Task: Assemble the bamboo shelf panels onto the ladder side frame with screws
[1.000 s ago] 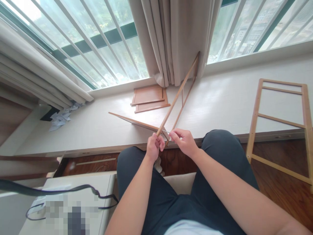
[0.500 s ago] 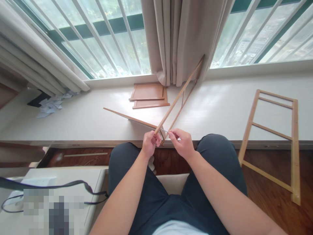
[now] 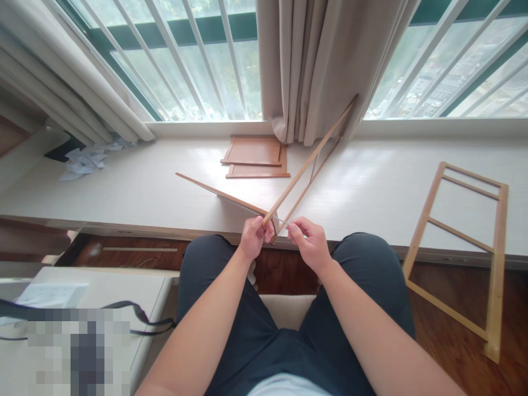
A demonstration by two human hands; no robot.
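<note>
My left hand (image 3: 253,237) grips the near end of a narrow wooden frame (image 3: 310,163) that slants up from my lap toward the curtain. My right hand (image 3: 307,243) pinches a small thin metal tool, its tip touching the same near corner of the frame. A flat wooden panel (image 3: 218,193) meets that corner and rests tilted on the white sill. Both hands hover just above the sill's front edge, over my knees.
Two stacked wooden panels (image 3: 254,158) lie on the white window sill (image 3: 383,187) near the beige curtain (image 3: 317,60). A ladder-like wooden frame (image 3: 457,234) leans off the sill at right. Crumpled paper (image 3: 84,162) sits far left. A white table (image 3: 124,297) with a black strap stands at lower left.
The view has swung slightly, shifting the scene. My hands stay together at the frame's near corner with only small finger movement.
</note>
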